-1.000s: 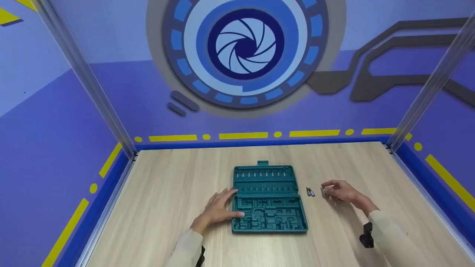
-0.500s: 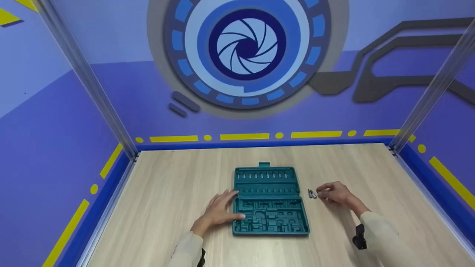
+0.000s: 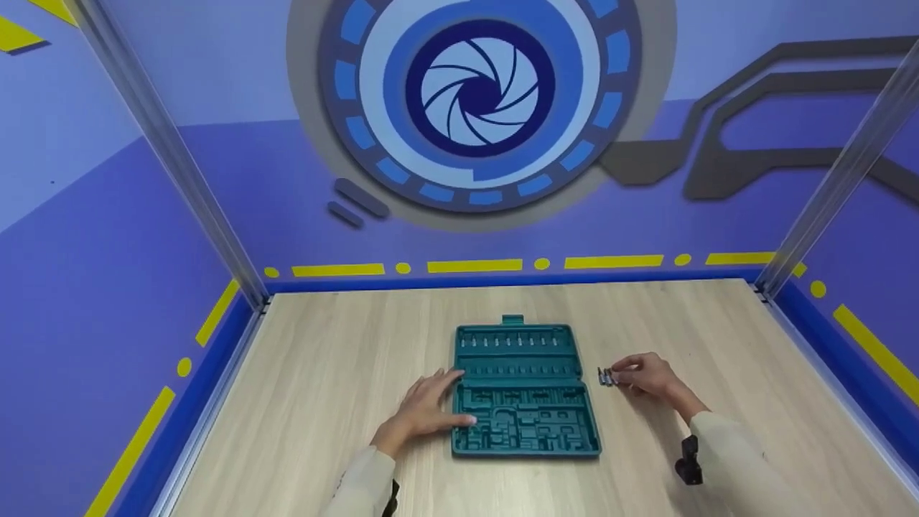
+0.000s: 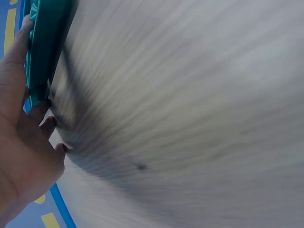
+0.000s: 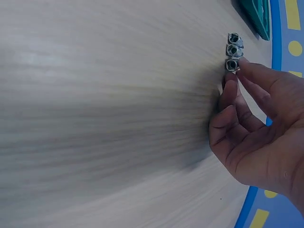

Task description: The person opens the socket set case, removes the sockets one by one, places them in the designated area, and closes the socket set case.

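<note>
A green plastic tool case (image 3: 524, 420) lies unfolded flat on the table. My left hand (image 3: 422, 409) rests at its left edge, thumb over the lower rim and index fingertip near the hinge; in the left wrist view the fingers (image 4: 40, 114) reach the table beside the case wall. Right of the case, three small silver metal bits (image 3: 607, 377) stand side by side. My right hand (image 3: 646, 373) pinches the nearest bit (image 5: 232, 65) between thumb and finger, close against the other two bits (image 5: 234, 45), whose hollow ends face the wrist camera.
The case's upper half holds a row of silver bits (image 3: 508, 340) in its slots, with moulded recesses in the lower half. A latch tab (image 3: 512, 319) sticks out at the back. Printed walls with metal corner posts (image 3: 811, 205) enclose the wooden table (image 3: 344, 345).
My right hand has moved left with its bit, up to the two others, which now form a row of three. The left hand has stayed on the case.
</note>
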`<action>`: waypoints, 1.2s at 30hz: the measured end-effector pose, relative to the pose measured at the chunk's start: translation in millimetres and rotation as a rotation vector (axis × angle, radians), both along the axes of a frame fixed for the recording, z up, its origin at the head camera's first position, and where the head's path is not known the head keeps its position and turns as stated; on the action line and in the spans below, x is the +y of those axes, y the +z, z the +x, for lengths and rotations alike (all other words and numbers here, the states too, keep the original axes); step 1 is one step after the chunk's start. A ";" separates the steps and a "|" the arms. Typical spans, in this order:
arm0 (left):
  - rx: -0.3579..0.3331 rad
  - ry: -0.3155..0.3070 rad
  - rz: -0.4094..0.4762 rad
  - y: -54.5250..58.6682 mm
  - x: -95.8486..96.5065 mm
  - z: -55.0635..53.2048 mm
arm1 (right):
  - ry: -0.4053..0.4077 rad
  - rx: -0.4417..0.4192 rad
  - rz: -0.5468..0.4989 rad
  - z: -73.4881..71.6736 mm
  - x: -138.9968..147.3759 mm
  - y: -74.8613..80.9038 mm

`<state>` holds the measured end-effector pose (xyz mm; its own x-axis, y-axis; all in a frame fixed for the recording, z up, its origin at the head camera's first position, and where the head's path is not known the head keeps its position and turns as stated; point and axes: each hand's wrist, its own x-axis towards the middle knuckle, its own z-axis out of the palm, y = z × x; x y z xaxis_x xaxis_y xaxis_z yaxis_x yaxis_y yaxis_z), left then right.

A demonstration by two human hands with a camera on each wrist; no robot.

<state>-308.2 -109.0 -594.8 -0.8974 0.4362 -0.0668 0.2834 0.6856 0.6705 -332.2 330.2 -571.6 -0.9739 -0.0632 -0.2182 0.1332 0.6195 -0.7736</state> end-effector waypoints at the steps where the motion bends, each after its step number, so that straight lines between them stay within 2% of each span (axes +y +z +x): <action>1: 0.000 0.001 0.000 0.3 0.3 -0.2 | -0.004 0.002 -0.004 -0.1 0.1 0.0; 8: 0.010 -0.004 0.005 -0.7 0.5 -0.8 | 0.015 0.009 -0.019 0.9 5.0 2.3; 13: 0.003 -0.003 0.004 -1.0 1.9 -3.3 | 0.004 0.002 -0.071 -3.1 12.3 11.9; 18: -0.005 -0.002 0.009 -1.4 1.2 -3.4 | 0.008 -0.013 -0.073 -11.6 9.0 25.5; 21: -0.002 0.001 0.017 -2.3 0.2 -1.4 | 0.026 -0.003 -0.061 -17.0 -1.3 32.1; 26: 0.000 -0.002 0.022 -3.2 -0.9 1.8 | 0.059 0.010 -0.067 -28.7 -25.8 33.2; 33: 0.009 -0.011 0.027 -0.1 -0.4 1.4 | 0.083 0.072 -0.129 -40.0 -70.0 23.7; 36: 0.010 -0.009 0.025 1.2 1.3 0.5 | 0.095 0.098 -0.113 -42.7 -83.5 19.7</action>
